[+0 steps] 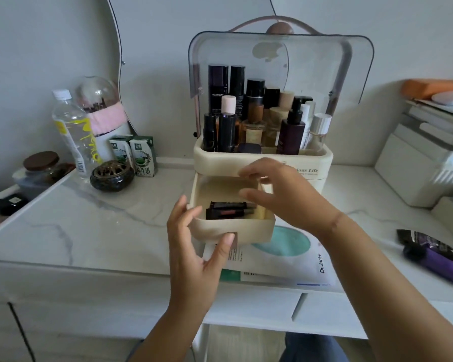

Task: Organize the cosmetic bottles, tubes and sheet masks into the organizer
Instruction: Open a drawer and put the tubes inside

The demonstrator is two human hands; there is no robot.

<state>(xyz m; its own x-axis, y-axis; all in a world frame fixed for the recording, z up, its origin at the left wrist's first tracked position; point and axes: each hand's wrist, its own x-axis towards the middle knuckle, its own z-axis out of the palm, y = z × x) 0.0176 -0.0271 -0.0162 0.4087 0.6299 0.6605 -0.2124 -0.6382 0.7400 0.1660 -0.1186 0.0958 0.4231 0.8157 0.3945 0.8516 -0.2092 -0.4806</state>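
Under the pulled-out drawer of the organizer, the sheet mask lies flat on the surface, its far part hidden by the drawer. Your left grip is open, with relaxed fingers at the drawer's left corner and the thumb at its front. Your right grip hovers over the drawer with loosely bent fingers and holds nothing. I judge the mask to be light, thin, floppy and probably slippery, so pinch it at the free near edge and slide it out; it will bend if you lift it from one corner. The dark tubes in the drawer look small and stiff. You can read "Dr.Jart+" on the mask, "REVITALIFT" on a tall black bottle, and "…ious Life" on the organizer front.
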